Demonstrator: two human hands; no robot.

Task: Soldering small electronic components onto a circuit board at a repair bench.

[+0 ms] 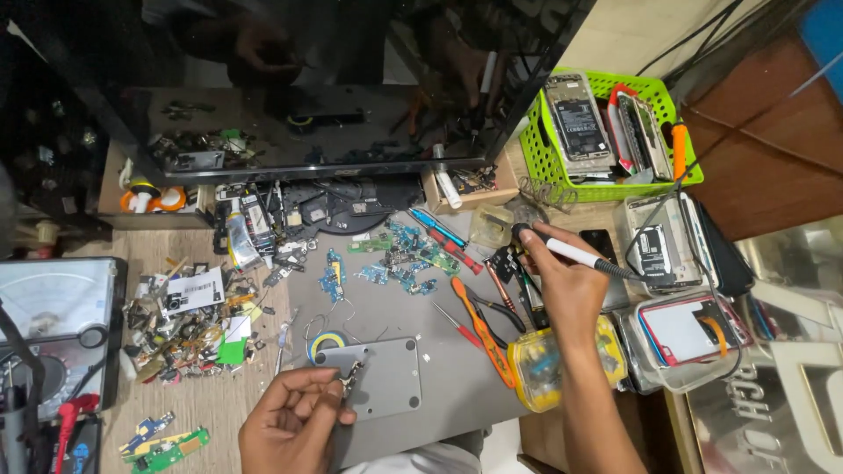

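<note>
My left hand (pixel 294 421) rests near the front edge of the workbench and pinches a small metallic part (pixel 351 377) against a grey metal plate (pixel 386 377). My right hand (pixel 566 281) is raised to the right and holds a white-handled soldering iron (pixel 571 253) like a pen. The iron's dark tip (pixel 520 232) points toward a small clear dish (pixel 490 226) at the back. Its cord trails off to the right.
A black monitor (pixel 307 88) stands at the back. A green basket (pixel 615 132) holds opened phones. Small circuit boards (pixel 395 259), orange-handled pliers (pixel 479 329), a yellow parts box (pixel 540 369), a solder coil (pixel 327 341) and a multimeter (pixel 53 333) crowd the bench.
</note>
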